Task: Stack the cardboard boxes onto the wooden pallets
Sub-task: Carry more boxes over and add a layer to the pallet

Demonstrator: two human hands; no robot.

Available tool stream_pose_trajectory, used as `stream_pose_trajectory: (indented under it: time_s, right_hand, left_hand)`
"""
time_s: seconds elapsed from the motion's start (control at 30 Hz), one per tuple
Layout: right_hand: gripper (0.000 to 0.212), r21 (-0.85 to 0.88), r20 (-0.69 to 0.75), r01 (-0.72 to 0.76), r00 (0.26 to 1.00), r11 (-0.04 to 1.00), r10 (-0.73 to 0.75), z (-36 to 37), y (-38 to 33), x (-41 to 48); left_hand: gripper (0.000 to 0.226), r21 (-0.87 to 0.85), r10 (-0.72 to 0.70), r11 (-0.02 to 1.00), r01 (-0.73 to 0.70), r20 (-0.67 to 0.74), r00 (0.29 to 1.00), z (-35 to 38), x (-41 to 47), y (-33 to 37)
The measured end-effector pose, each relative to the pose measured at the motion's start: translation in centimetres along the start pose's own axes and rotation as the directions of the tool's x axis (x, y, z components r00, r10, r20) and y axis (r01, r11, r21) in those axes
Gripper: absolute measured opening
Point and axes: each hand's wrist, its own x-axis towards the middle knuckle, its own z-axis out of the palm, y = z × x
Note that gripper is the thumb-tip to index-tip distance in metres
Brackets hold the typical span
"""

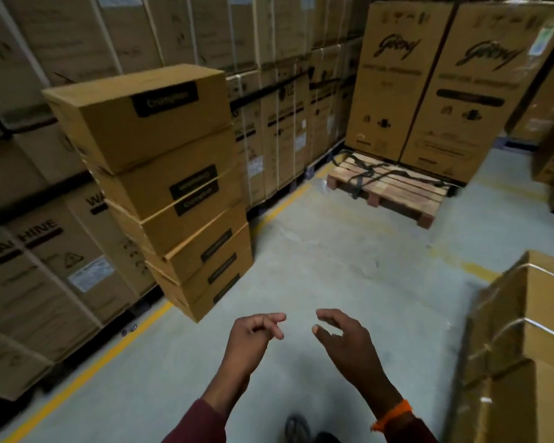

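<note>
Item, stack of cardboard boxes (179, 203): several banded cartons piled one on another, our landmark throughout. Its top box (141, 118) sits slightly askew, long axis running across our view, labelled side toward us. Left hand (256, 332): below and right of the stack, fingers loosely curled, holding nothing; we judge it the nearer hand. Right hand (344, 338): further right of the stack, fingers apart, likewise empty, orange thread (392, 414) at the wrist. Wooden pallet (397, 195): beyond and right of the stack, well apart from it, bearing loose dark straps (363, 174); tall printed cartons (435, 91) stand at its far edge, though we cannot tell whether on it or just behind. Second carton pile (525, 340): far right of the stack, near us
</note>
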Motion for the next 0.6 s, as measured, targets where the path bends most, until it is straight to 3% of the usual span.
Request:
stream_pose_trajectory:
  time_s: [0.1,0.3,0.43,0.6]
  right_hand:
    - [0.023,0.019,0.059,0.001,0.998,1.000,-0.002,4.3,-1.9,5.7]
    - [0.018,0.089,0.118,0.018,0.993,0.996,-0.029,15.8,-7.4,20.9]
    - [0.019,0.125,0.212,0.001,0.977,0.992,-0.027,24.0,-13.9,29.9]
    - [0.024,0.145,0.389,0.017,0.918,0.989,-0.073,32.7,-22.7,37.5]
  left_hand:
    - [0.051,-0.049,0.005,0.999,-0.009,-0.080,0.997,-5.2,4.4,1.4]
    - [0.033,-0.198,0.034,0.977,-0.077,-0.214,0.976,-18.1,15.9,6.6]
    - [0.020,-0.163,0.086,0.975,-0.151,-0.352,0.932,-27.9,22.6,10.7]
    - [0.021,-0.196,0.121,0.945,-0.261,-0.532,0.838,-39.8,28.8,14.8]
